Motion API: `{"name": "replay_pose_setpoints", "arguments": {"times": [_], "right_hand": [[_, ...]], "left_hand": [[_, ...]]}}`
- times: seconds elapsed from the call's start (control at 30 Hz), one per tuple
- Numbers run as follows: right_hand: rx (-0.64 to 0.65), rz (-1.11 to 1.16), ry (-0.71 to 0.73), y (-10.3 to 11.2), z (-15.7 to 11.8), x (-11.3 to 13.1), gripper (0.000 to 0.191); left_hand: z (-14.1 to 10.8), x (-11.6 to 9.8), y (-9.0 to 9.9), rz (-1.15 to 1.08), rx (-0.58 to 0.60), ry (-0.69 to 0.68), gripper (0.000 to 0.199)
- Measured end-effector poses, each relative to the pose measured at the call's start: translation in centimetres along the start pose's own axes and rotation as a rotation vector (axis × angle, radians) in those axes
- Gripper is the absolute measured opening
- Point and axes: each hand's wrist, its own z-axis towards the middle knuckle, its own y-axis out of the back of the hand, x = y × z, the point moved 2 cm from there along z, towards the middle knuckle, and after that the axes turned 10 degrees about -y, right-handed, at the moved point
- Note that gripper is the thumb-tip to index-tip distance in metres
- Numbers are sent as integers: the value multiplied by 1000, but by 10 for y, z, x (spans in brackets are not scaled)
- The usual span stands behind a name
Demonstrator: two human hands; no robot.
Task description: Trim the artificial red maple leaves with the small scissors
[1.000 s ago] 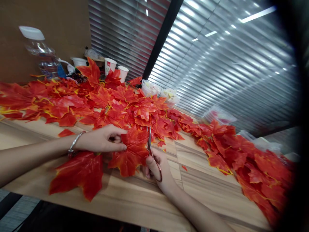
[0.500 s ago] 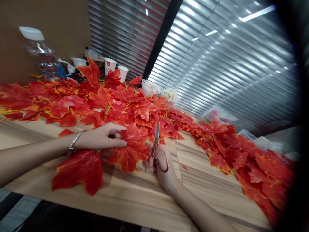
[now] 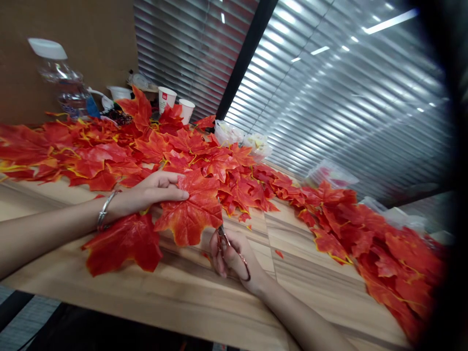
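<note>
"Wood-grained, pale brown tabletop (image 3: 310, 273) across the lower frame, yes?"

"Yes, its near edge slanting from lower left toward bottom centre. Grey slatted blinds (image 3: 329, 107) fill the upper right, beside a slanting black post (image 3: 248, 58); a plain brown panel (image 3: 98, 39) stands upper left."

"What crowds the surface?"

"A heap of red, yellow-edged maple leaves (image 3: 183, 144) from left to middle, and a long red leaf pile (image 3: 373, 243) down the right. Behind the heap are a clear white-capped plastic bottle (image 3: 66, 80), upper left, and a white paper cup (image 3: 166, 100)."

"And the fingers?"

"Mid-frame, the left hand (image 3: 157, 190) pinches a broad orange-red maple leaf (image 3: 193, 207), thumb on its face. Just below and right, the right hand (image 3: 234, 256) curls round copper-handled metal scissors (image 3: 221, 234); the leaf mostly hides the blades, so I can't tell how far they part."

"Room to move?"

"Wood shows along the near edge and between the right forearm and right-hand pile, where a tiny red scrap (image 3: 279, 254) lies. Beyond the held leaf, the heap crowds close. A darker red leaf (image 3: 124, 243) sits below the left wrist."
</note>
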Motion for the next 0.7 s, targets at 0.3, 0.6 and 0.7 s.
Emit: {"name": "replay_pose_setpoints", "arguments": {"times": [0.3,0.6,0.7], "right_hand": [[64,-43,-12,0,-2,-1,56],[-151,80,24,5,2,-8,55],[-108,57,5,6,3,-7,55]], "left_hand": [[0,2,1,54,14,21,16],[-4,7,4,105,256,38,19],[-5,13,1,150,416,15,17]]}}
